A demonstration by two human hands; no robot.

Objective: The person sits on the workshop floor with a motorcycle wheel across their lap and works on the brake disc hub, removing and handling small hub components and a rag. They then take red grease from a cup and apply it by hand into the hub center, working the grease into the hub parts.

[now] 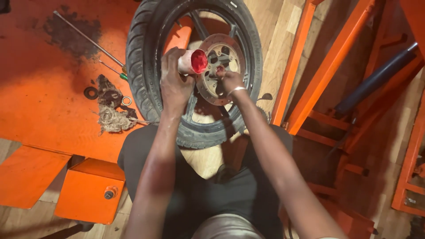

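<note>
Upright between the knees, a black rubber motorcycle wheel point(146, 66) is steadied. A small white tub of red grease point(193, 61) is gripped by the left hand point(175, 82); the right hand point(230, 81) fingers point(220, 71) are pinched at the round metal brake disc point(211, 86) hub.

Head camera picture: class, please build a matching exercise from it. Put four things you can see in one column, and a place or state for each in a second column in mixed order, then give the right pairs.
Things
1. small tub of red paste
2. brake disc
3. loose fibre wad
4. long metal rod

Places or states
A. lying on the orange surface, left of the tyre
B. held in the left hand
C. bolted at the wheel's centre, touched by the right hand
D. lying slanted across the orange surface, upper left

Pairs: 1-B, 2-C, 3-A, 4-D
</note>
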